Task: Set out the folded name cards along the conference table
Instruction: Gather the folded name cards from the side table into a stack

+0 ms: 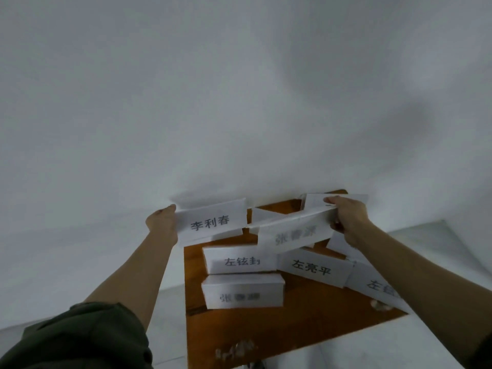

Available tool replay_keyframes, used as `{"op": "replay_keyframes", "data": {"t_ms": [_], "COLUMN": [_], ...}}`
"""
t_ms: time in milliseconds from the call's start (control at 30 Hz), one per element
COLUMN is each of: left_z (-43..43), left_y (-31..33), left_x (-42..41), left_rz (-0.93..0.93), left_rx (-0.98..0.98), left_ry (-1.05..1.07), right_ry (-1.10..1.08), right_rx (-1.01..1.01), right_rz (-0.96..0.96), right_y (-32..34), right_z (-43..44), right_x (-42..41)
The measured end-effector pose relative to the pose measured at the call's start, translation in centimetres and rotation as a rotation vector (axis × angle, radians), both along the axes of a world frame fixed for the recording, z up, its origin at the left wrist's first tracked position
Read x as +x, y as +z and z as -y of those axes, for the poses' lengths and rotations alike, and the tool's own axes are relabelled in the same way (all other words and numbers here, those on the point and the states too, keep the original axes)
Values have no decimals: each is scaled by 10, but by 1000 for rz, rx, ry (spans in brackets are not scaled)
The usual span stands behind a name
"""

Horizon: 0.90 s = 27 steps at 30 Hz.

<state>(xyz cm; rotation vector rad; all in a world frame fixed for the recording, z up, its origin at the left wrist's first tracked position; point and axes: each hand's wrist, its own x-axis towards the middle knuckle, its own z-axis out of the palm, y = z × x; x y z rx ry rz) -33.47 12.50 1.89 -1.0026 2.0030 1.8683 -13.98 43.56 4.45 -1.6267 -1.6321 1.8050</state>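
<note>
the left grip (162, 225) pinches the left short end of a card (213, 222), thumb on top and fingers hidden behind the paper. this white folded card is held in the air over the far left corner of the worktop (266, 331). its long axis runs left to right and rises a little toward the right, and its printed face with black characters is turned to the camera. the right grip (348, 222) curls round the right end of a second card (295, 233), which is also off the worktop. this one is tilted more steeply, its left end lower, its print blurred, and its left tip comes just beside the first card. more white paper shows behind the right thumb, and it cannot be told whether that is a separate card. four cards stand on the brown, smooth wooden worktop as folded tents, print toward the camera and long axes roughly left to right: a back card (238, 261), a front card (243, 294) just before it, a middle card (311, 270) angled down to the right, and an edge card (378, 286) partly hidden by the right forearm. a plain white wall (239, 102) rises behind. a dark sleeve (93, 336) covers the left upper arm.
</note>
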Motion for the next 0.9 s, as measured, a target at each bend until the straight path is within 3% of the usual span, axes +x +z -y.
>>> {"op": "replay_keyframes", "data": {"t_ms": [200, 467, 700, 900], "left_z": [-1, 17, 30, 38], "left_y": [-32, -47, -43, -48], "left_x": [-24, -22, -28, -29], "left_rz": [18, -87, 36, 76], "left_rx": [-48, -285, -10, 89], "left_ry": [-132, -377, -180, -223], "right_ry": [16, 47, 121, 221], "right_rx": [-31, -148, -161, -108], "right_rz": [3, -5, -15, 1], "right_y": [0, 6, -7, -29], "right_z": [7, 40, 97, 134], "right_x": [-28, -85, -144, -172]}}
